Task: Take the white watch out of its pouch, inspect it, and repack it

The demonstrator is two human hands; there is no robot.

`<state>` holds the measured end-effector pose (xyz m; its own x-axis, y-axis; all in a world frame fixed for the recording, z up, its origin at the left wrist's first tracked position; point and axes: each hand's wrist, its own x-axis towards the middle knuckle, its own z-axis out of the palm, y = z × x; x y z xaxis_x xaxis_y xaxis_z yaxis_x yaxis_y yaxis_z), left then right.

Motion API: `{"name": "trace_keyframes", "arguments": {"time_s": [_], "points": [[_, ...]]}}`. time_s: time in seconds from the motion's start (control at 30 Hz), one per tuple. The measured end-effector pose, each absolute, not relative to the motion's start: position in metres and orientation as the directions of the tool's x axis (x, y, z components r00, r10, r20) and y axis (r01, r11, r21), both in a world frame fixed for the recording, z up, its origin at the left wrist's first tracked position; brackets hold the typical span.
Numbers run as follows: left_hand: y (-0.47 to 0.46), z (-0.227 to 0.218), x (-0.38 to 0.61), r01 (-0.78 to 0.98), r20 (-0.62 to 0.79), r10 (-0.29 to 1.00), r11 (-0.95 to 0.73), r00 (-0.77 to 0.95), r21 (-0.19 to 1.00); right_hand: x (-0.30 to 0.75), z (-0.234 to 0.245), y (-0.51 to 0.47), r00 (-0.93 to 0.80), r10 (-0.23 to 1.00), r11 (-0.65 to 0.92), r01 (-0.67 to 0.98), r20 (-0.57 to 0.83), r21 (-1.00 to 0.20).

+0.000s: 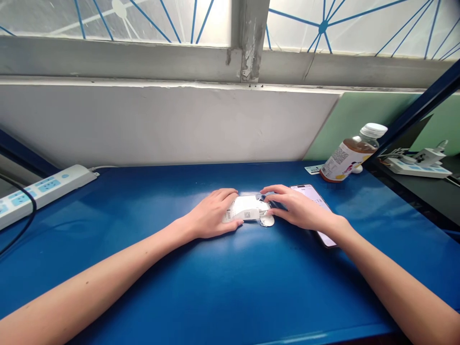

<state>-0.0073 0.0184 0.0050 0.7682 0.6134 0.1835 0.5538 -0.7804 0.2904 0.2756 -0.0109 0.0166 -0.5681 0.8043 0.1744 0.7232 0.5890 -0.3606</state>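
A small clear plastic packet [247,207] with white contents and a printed square code lies on the blue table. My left hand [214,214] grips its left end, thumb along the near edge and fingers along the far edge. At the packet's right end, a rounded white piece [267,220] sticks out. My right hand [293,207] is closed round this end, its thumb and fingers curled at the packet's edge. Whether the white piece is part of the packet, I cannot tell. Partly under my right hand and wrist lies a phone [326,239] with a lit screen.
A bottle of brown drink [350,158] with a white cap stands at the back right, beside a small card [313,169]. A white power strip [46,191] and black cable [30,225] are at left. Another power strip [419,168] lies far right. The wall [179,124] bounds the blue table [201,292].
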Motion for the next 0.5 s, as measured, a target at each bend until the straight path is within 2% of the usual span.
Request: {"name": "trace_keyframes", "arguments": {"time_s": [0.5], "points": [[0.018, 0.005, -0.006, 0.546, 0.199, 0.612, -0.782, 0.766, 0.302, 0.263, 0.015, -0.017, -0.504, 0.855, 0.508, 0.768, 0.12, -0.391]]}}
